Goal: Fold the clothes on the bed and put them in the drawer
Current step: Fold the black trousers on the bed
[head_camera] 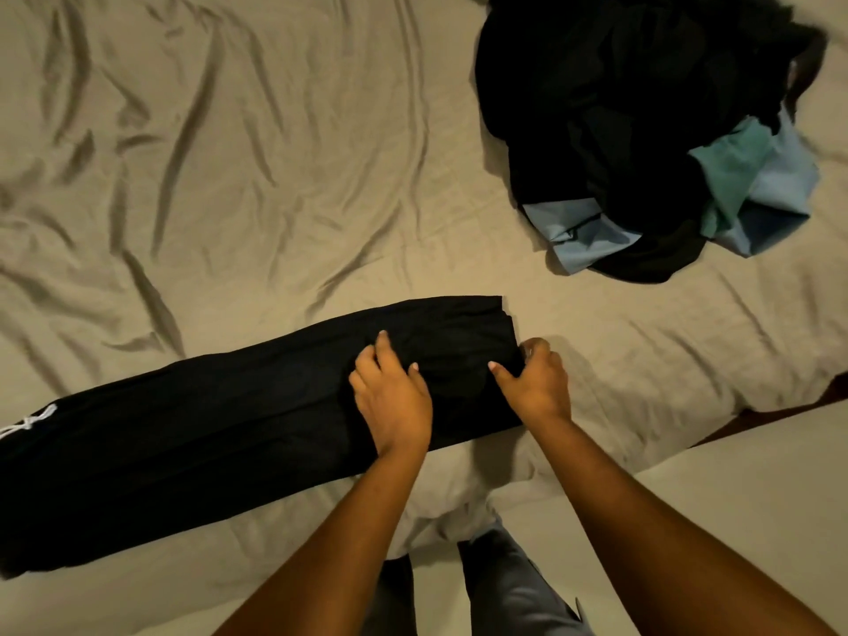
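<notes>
Where the black sweatpants lie folded lengthwise into one long band along the near edge of the bed, both of the person's hands are on the band's right end. The right hand grips that end, thumb flat on top and the other fingers curled round the edge and out of sight beneath. The left hand rests on the cloth just beside it, fingers bent with their tips on the fabric and the thumb held out sideways; whether it nips a fold I cannot tell. The pants are matte and smooth but for a few soft ridges between the hands. Their left end runs off the picture's edge, where a white drawstring shows.

Beneath them the tan bedsheet has a slight sheen and is rumpled into long creases. Toward the far right corner of the bed sits a loose pile of clothes, well apart from the pants. It is mostly black cloth whose separate garments cannot be told apart in the dim light. A light-blue piece and a teal piece poke out at its near side. The person's grey trouser legs show at the bottom.
</notes>
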A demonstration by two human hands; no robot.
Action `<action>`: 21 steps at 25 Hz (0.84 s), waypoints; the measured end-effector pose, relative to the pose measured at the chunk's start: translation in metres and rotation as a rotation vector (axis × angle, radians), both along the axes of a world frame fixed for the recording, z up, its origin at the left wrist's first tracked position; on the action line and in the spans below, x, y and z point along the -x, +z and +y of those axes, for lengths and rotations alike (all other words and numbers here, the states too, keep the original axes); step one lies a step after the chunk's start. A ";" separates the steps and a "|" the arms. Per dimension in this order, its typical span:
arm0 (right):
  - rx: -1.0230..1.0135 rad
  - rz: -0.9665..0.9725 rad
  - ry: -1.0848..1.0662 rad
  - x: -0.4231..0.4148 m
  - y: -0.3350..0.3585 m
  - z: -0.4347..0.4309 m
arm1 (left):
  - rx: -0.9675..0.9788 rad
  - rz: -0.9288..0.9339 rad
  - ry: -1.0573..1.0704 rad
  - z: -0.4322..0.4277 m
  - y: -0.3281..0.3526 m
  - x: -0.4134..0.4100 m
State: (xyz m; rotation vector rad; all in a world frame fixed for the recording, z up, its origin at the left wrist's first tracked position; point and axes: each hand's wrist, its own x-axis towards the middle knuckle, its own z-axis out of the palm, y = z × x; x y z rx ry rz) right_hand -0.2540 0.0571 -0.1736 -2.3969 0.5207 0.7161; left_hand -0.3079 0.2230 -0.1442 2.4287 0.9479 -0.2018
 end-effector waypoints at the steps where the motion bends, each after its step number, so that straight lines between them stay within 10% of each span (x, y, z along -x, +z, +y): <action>1: -0.062 0.030 -0.015 -0.003 -0.002 0.000 | -0.024 -0.018 -0.143 -0.007 0.002 0.000; 9: -0.890 0.227 -0.391 -0.011 0.044 -0.007 | 0.524 0.233 -0.224 -0.033 -0.009 -0.011; 13: -0.986 0.150 -0.380 -0.012 0.089 -0.031 | 1.076 0.192 -0.019 -0.065 0.018 -0.024; 16: -0.925 0.062 -0.201 -0.011 0.125 -0.032 | 1.580 0.107 0.248 -0.072 0.052 -0.028; 21: -0.771 0.231 0.466 0.020 0.110 0.046 | 1.663 0.129 0.638 0.010 0.044 0.009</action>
